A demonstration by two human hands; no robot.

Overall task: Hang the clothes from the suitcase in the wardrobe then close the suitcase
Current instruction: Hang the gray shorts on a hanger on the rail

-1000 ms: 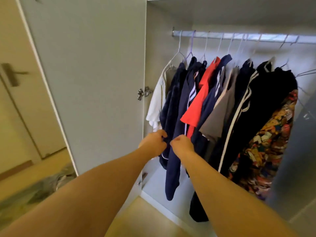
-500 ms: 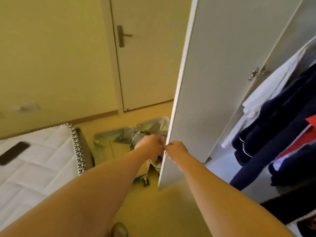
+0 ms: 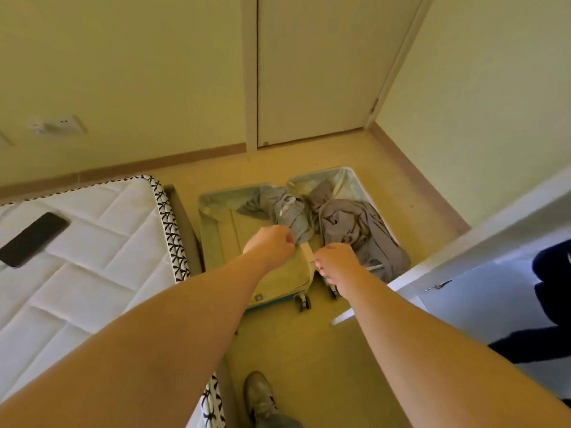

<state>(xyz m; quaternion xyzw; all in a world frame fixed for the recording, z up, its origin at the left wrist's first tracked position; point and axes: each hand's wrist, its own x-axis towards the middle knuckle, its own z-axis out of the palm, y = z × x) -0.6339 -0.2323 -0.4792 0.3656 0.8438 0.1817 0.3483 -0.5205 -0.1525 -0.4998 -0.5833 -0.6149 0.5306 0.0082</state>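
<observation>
An open suitcase lies flat on the floor ahead, wheels toward me. Crumpled grey clothes spill across both halves, mostly the right one. My left hand and my right hand are stretched out in front of me, well above the suitcase. Both have their fingers curled into loose fists and hold nothing. At the right edge stands the white wardrobe door, with dark hanging garments showing behind it.
A white quilted mattress sits at the left with a black phone on it, its corner close to the suitcase. A shut room door is beyond. My shoe stands on the yellow floor below.
My view has swung left and down from the hanging clothes in the wardrobe to the suitcase on the floor. Both hands left the navy garment and stay curled in front of me.
</observation>
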